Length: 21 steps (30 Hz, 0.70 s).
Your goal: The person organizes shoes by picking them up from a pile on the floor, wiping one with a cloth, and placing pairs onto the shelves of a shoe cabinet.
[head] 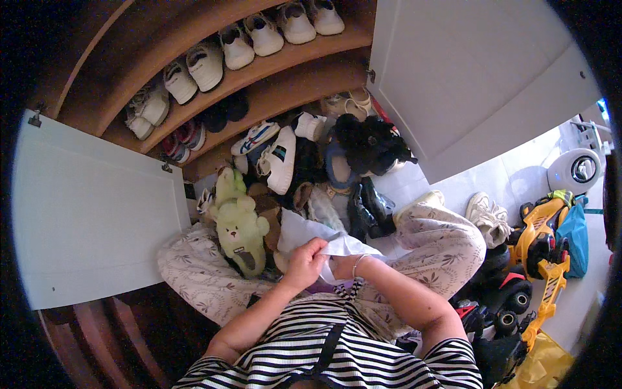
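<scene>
My left hand (306,262) pinches the edge of a thin white cloth or bag (311,233) above my lap. My right hand (344,267), with a bracelet at its wrist, reaches under or into the white material. Its fingers are hidden there, so I cannot tell what they hold. A pale green bear-shaped plush slipper (240,233) lies to the left, by my knee. Just beyond the cloth are shiny black shoes (371,206) and a clear plastic wrapping (325,209). White sneakers (279,160) lie farther off in the pile.
Ahead stands a wooden shoe cabinet holding rows of white shoes (262,36), between its left door (102,214) and right door (466,73), both swung out. Fluffy black footwear (371,143) lies near the right door. Beige sneakers (487,219) and a yellow toy excavator (539,228) are at right.
</scene>
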Each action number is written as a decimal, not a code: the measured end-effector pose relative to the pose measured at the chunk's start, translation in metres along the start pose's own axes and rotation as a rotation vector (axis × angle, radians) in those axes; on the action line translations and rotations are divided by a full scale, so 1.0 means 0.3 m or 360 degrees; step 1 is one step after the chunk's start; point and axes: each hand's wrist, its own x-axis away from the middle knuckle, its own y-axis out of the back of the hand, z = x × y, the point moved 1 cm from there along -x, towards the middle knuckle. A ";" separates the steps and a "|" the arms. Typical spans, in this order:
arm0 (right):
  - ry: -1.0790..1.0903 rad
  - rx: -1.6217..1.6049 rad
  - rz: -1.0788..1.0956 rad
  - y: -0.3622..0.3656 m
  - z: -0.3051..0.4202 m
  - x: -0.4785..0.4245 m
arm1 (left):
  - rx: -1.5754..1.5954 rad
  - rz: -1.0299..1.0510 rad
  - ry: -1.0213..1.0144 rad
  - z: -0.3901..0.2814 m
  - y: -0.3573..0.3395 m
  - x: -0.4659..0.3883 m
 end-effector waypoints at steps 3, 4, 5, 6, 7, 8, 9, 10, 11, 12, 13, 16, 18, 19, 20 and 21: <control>0.0184 0.0059 0.0420 -0.071 -0.018 -0.031 | -0.0084 0.0230 0.0086 -0.026 -0.034 0.021; 0.0192 0.0067 0.0495 -0.085 -0.014 -0.037 | -0.0055 0.0291 0.0096 0.008 -0.054 0.026; 0.0184 0.0073 0.0542 -0.096 -0.013 -0.043 | -0.0027 0.0354 0.0107 0.043 -0.069 0.030; 0.0160 0.0072 0.0577 -0.100 -0.012 -0.047 | -0.0093 0.0393 0.0118 0.031 -0.066 0.028; 0.0135 0.0074 0.0600 -0.102 -0.014 -0.049 | -0.0160 0.0433 0.0129 0.009 -0.059 0.023; 0.0106 0.0074 0.0611 -0.102 -0.021 -0.051 | -0.0228 0.0473 0.0140 -0.003 -0.055 0.020; 0.0085 0.0079 0.0616 -0.105 -0.019 -0.057 | -0.0197 0.0459 0.0145 0.012 -0.054 0.022; 0.0072 0.0078 0.0602 -0.109 -0.022 -0.066 | -0.0166 0.0446 0.0151 0.044 -0.056 0.025; 0.0073 0.0077 0.0568 -0.110 -0.027 -0.078 | -0.0136 0.0432 0.0157 0.065 -0.054 0.027; 0.0058 0.0053 0.0513 -0.156 -0.047 -0.108 | 0.0009 0.0500 0.0229 0.075 -0.053 0.028; 0.0039 0.0026 0.0459 -0.202 -0.069 -0.136 | 0.0157 0.0571 0.0301 0.082 -0.054 0.029; -0.0032 -0.0056 0.0300 -0.408 -0.173 -0.252 | 0.0411 0.0603 0.0379 0.112 -0.033 0.016; 0.0108 0.0196 0.0313 -0.217 -0.107 -0.188 | 0.0306 0.0403 0.0418 0.103 0.045 0.004; 0.0137 -0.0036 -0.0077 -0.289 -0.157 -0.212 | 0.0111 0.0220 0.0475 0.147 0.072 -0.010; 0.0166 0.0061 -0.0031 -0.168 -0.130 -0.183 | 0.0091 -0.0142 0.0521 0.211 0.106 -0.006; 0.0185 0.0124 0.0020 -0.013 -0.098 -0.127 | -0.0021 -0.0345 0.0649 0.227 0.157 -0.018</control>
